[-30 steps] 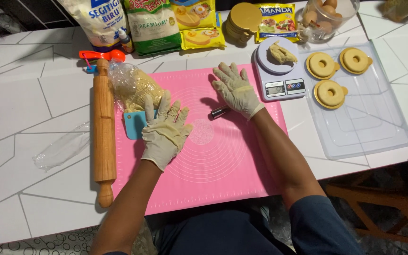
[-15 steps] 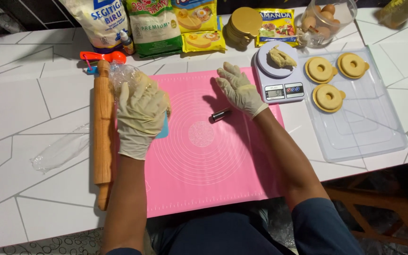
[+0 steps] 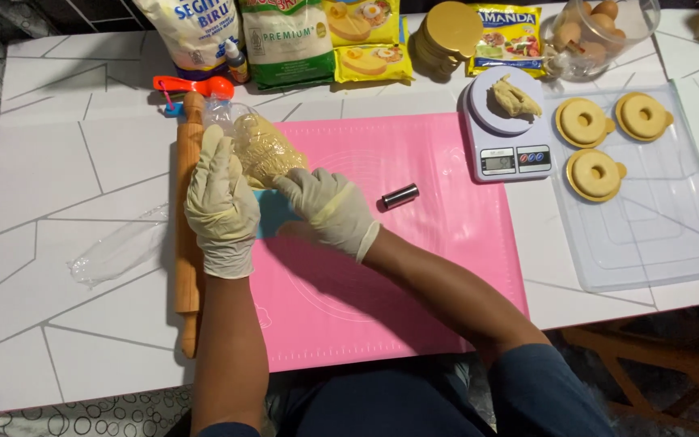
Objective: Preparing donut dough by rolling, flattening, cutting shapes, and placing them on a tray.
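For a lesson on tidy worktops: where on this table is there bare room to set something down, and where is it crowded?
Free: the pink mat right of the metal tube up to the scale; the clear tray below the three rings; the white table left of the rolling pin. Crowded: the back edge with packets, and around both hands on the dough bag.

I see thin cream gloves on my left hand (image 3: pixel 220 206) and right hand (image 3: pixel 329 212). My forearms are bare. Dark blue sleeves sit pushed up above them.
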